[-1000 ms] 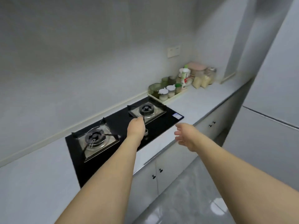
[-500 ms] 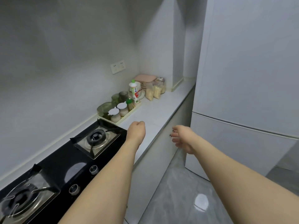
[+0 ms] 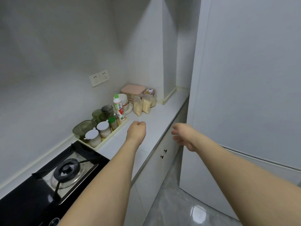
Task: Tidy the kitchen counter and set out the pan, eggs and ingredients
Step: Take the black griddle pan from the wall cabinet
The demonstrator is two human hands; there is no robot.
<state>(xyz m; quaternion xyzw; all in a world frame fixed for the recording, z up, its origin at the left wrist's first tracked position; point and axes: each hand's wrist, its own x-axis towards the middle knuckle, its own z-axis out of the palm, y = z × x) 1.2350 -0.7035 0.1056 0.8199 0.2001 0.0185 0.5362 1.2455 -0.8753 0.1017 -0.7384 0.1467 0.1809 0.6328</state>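
The left hand (image 3: 136, 131) hangs over the white counter (image 3: 156, 118) with its fingers clenched into a fist, grasping nothing. The right hand (image 3: 183, 136) reaches out past the counter's near edge, in front of the cabinet doors (image 3: 162, 154), fingers loosely spread and released. Far left on the counter, a cream tray (image 3: 112, 132) carries white-lidded jars (image 3: 102, 128) and a green-capped bottle (image 3: 118, 110); beyond it stand two bags of grain (image 3: 143, 105) and a pink-lidded box (image 3: 133, 89). A gas burner (image 3: 68, 168) sits near left.
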